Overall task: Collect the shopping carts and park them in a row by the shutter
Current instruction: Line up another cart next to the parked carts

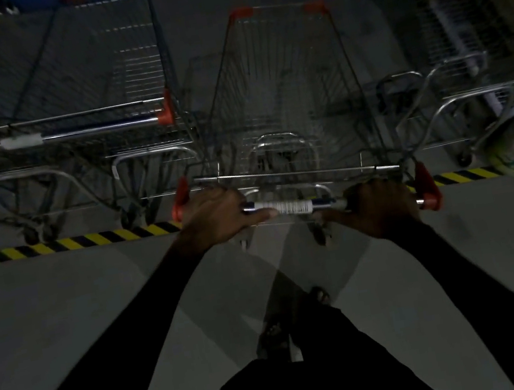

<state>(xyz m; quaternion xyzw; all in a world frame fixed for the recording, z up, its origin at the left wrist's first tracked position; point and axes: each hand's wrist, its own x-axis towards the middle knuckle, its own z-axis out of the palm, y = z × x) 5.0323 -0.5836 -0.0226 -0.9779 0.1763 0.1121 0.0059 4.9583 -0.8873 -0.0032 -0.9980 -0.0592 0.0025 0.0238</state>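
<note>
Here, in the left half of the frame, a parked cart (84,128) sits past the yellow-and-black floor stripe (53,246). At centre, the left hand (218,216) and right hand (381,204) each have their fingers curled tight round the handle bar (288,207) of the cart being pushed (288,104). At the right edge stands another trolley (468,84). Parking looks to be the step in hand; next, I'd judge, comes a straight push to level it with its left neighbour.

Wire cart (286,94) upright, beside parked cart (78,88), orange corners
</note>
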